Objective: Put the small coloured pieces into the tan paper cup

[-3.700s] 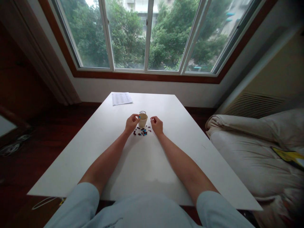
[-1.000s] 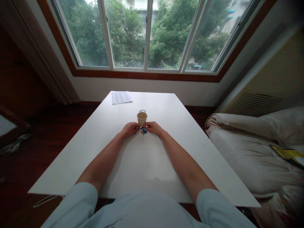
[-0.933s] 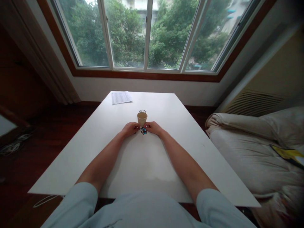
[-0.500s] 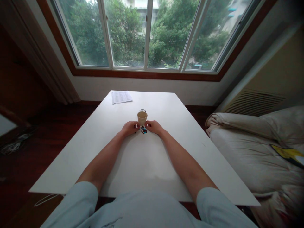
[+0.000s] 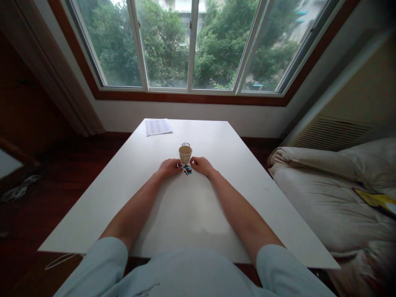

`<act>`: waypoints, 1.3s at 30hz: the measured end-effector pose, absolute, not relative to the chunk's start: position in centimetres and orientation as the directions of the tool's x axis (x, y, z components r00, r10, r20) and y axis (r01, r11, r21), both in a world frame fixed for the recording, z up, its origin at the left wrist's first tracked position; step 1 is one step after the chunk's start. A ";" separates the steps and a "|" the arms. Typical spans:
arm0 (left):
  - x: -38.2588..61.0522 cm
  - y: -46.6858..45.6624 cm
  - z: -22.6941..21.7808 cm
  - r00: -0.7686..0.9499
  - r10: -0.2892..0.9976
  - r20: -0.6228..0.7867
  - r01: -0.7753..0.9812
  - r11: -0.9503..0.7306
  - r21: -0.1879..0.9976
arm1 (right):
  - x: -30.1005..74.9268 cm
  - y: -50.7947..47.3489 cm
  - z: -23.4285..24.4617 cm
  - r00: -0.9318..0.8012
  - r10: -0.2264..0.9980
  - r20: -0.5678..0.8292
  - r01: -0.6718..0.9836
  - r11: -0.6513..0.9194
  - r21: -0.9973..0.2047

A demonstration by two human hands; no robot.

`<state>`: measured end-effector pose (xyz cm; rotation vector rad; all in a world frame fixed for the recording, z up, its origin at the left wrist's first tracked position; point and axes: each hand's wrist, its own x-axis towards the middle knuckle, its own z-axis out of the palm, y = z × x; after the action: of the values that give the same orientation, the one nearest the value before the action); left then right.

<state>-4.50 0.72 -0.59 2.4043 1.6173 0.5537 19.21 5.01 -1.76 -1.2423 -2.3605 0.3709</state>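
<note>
A small tan paper cup [image 5: 185, 154] stands upright near the middle of a white table [image 5: 185, 206]. Just in front of it lies a little heap of several small red, blue and dark pieces [image 5: 186, 169]. My left hand [image 5: 169, 168] rests on the table left of the heap, fingers curled in a pinch at its edge. My right hand [image 5: 201, 165] rests right of the heap, fingers also curled toward it and close to the cup's base. What the fingertips hold is too small to make out.
A printed sheet of paper [image 5: 158, 126] lies at the table's far left corner. A small dark ring-shaped object [image 5: 185, 144] sits just behind the cup. A cream sofa [image 5: 334, 198] stands to the right. A window [image 5: 192, 45] lies beyond the table.
3.7 s ago both hands were raised beside the cup and the pieces lay scattered. The hands have come down and drawn together, and the pieces now lie in one heap between them.
</note>
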 end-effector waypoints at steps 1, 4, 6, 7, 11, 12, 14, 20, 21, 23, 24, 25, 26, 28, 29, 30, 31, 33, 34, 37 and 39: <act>-4.5 0.7 -0.6 0.335 0.920 0.201 0.849 -0.388 0.359 | 19.2 5.0 -1.8 -0.506 0.822 0.261 0.695 0.567 -0.441; -4.5 0.7 -0.6 0.330 0.923 0.199 0.849 -0.383 0.363 | 19.3 4.9 -1.8 -0.529 0.807 0.263 0.658 0.586 -0.474; -4.5 0.7 -0.6 0.332 0.923 0.196 0.847 -0.383 0.368 | 19.2 4.9 -1.7 -0.539 0.802 0.255 0.645 0.589 -0.488; -4.5 0.7 -0.6 0.335 0.922 0.195 0.845 -0.386 0.370 | 19.2 4.8 -1.6 -0.546 0.801 0.248 0.641 0.589 -0.492; -4.4 0.5 -0.4 0.348 0.916 0.201 0.835 -0.400 0.377 | 19.0 4.8 -1.5 -0.555 0.801 0.222 0.644 0.583 -0.495; -4.4 0.4 -0.3 0.352 0.914 0.203 0.832 -0.405 0.381 | 19.0 4.8 -1.4 -0.554 0.804 0.217 0.647 0.580 -0.495; -4.4 0.4 -0.2 0.358 0.911 0.203 0.825 -0.411 0.387 | 19.1 4.8 -1.4 -0.556 0.805 0.208 0.650 0.577 -0.495; -4.5 0.4 -0.3 0.371 0.905 0.207 0.816 -0.424 0.393 | 19.1 4.9 -1.4 -0.569 0.798 0.197 0.642 0.582 -0.499; -4.5 0.4 -0.3 0.372 0.904 0.212 0.814 -0.427 0.393 | 19.0 4.9 -1.4 -0.569 0.799 0.196 0.644 0.581 -0.498; -4.5 0.5 -0.3 0.370 0.904 0.215 0.813 -0.427 0.396 | 19.0 4.9 -1.5 -0.566 0.800 0.198 0.647 0.580 -0.496; -4.5 0.5 -0.4 0.370 0.904 0.214 0.813 -0.426 0.398 | 19.0 4.9 -1.5 -0.565 0.800 0.200 0.647 0.581 -0.495; -4.5 0.5 -0.4 0.370 0.905 0.210 0.813 -0.424 0.400 | 19.0 4.9 -1.5 -0.565 0.800 0.201 0.647 0.581 -0.494; -4.5 0.5 -0.4 0.369 0.906 0.207 0.813 -0.422 0.401 | 19.0 4.9 -1.5 -0.564 0.801 0.202 0.647 0.581 -0.494; -4.5 0.6 -0.5 0.370 0.907 0.201 0.812 -0.421 0.403 | 19.0 5.0 -1.6 -0.557 0.805 0.203 0.651 0.575 -0.495; -4.5 0.6 -0.5 0.369 0.908 0.198 0.814 -0.419 0.403 | 19.0 5.0 -1.7 -0.552 0.808 0.205 0.653 0.572 -0.497; -4.5 0.7 -0.6 0.366 0.910 0.195 0.816 -0.415 0.403 | 19.0 5.1 -1.9 -0.543 0.813 0.212 0.652 0.566 -0.504; -4.5 0.7 -0.6 0.364 0.911 0.195 0.817 -0.413 0.402 | 19.1 5.2 -2.0 -0.530 0.818 0.223 0.648 0.561 -0.516; -4.6 0.7 -0.7 0.368 0.908 0.199 0.814 -0.418 0.403 | 19.1 5.4 -2.4 -0.496 0.830 0.254 0.627 0.545 -0.557; -4.6 0.7 -0.8 0.371 0.906 0.205 0.811 -0.423 0.403 | 19.1 5.5 -2.5 -0.476 0.837 0.269 0.610 0.535 -0.584; -4.6 0.8 -0.8 0.385 0.896 0.222 0.799 -0.444 0.405 | 19.3 5.7 -2.8 -0.408 0.860 0.306 0.561 0.500 -0.660; -4.6 0.8 -0.7 0.390 0.894 0.220 0.797 -0.448 0.406 | 19.5 5.7 -2.8 -0.352 0.875 0.333 0.547 0.481 -0.685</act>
<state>-4.62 0.76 -0.72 2.4147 1.4980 0.6040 19.46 5.74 -2.85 -1.1703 -2.0434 0.6129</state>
